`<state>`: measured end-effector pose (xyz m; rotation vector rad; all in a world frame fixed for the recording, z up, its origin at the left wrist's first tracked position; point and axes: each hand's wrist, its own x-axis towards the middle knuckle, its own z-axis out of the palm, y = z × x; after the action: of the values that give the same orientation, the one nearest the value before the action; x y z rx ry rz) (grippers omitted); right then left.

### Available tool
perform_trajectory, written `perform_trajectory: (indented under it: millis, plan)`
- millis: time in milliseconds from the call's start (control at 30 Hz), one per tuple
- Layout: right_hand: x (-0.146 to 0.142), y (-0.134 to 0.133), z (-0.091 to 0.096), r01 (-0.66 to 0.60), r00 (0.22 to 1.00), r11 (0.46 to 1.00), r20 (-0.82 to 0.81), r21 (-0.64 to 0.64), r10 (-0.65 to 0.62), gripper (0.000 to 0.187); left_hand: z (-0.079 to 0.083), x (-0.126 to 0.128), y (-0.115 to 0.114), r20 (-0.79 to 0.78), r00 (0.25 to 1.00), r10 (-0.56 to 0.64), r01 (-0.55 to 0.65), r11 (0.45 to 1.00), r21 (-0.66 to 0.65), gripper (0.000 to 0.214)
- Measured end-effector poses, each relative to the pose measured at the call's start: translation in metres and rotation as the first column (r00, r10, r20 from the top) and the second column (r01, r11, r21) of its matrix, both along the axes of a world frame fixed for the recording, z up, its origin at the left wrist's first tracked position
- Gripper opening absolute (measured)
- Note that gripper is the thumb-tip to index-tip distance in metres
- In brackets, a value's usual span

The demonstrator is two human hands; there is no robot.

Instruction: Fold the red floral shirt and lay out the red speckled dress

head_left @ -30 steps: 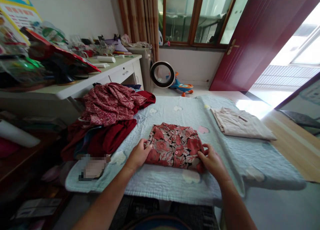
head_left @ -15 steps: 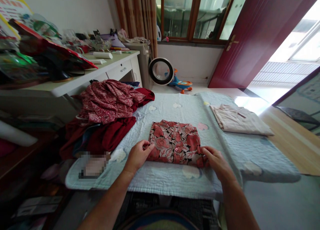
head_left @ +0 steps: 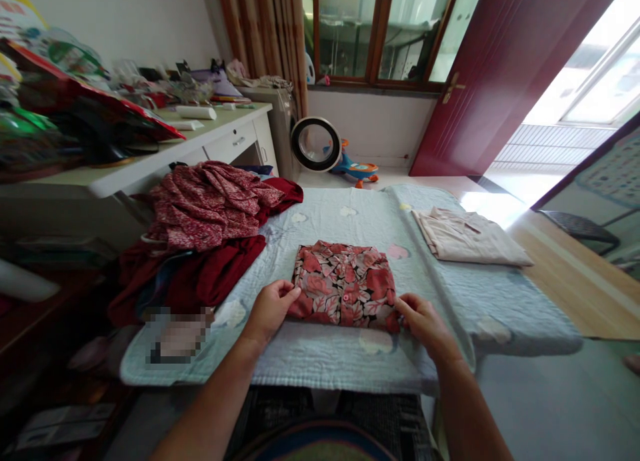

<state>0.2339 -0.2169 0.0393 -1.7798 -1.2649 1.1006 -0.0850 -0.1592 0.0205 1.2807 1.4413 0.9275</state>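
Note:
A folded floral shirt [head_left: 345,284] in red, black and beige lies flat in front of me, collar at the far side and a button showing on its front. My left hand [head_left: 270,307] pinches its left edge between thumb and fingers. At the opposite edge, my right hand [head_left: 423,317] grips the near right corner of the same shirt. Beneath it spreads a pale blue quilted cloth [head_left: 330,357] with cloud shapes.
To the left is a heap of dark red and patterned clothes [head_left: 210,207], beside a cluttered desk [head_left: 125,171]. A folded cream garment [head_left: 473,237] lies at the right. Behind stand an open washing machine door [head_left: 316,144], a blue toy car [head_left: 357,169] and a red door [head_left: 470,67].
The view has shifted slightly, so everything sits a little further left. Both hands still hold the shirt's sides, and the shirt lies much as before.

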Motion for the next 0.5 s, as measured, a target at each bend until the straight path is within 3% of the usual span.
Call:
perform_trajectory:
  millis: [67, 133, 267, 500]
  plan:
    - [-0.001, 0.002, -0.007, 0.018, 1.000, 1.000, 0.022, 0.017, -0.018, 0.040, 0.000, 0.001, 0.000, 0.178, 0.984, -0.002, 0.018, 0.996, -0.089, 0.034]
    - [-0.002, 0.004, -0.016, 0.041, 0.999, 0.999, 0.000, 0.032, -0.041, 0.036, 0.001, 0.001, -0.001, 0.225, 0.974, -0.022, 0.057, 0.987, -0.151, 0.036]
    - [-0.008, 0.006, -0.025, 0.082, 0.980, 0.996, -0.185, 0.030, -0.075, 0.032, 0.003, -0.004, 0.000, 0.080, 0.992, -0.100, 0.112, 0.980, -0.165, 0.030]
    - [-0.017, 0.005, -0.009, 0.185, 0.855, 0.981, -0.483, -0.055, -0.188, 0.049, 0.004, -0.008, 0.000, -0.210, 0.960, -0.183, 0.164, 0.981, -0.105, 0.022]
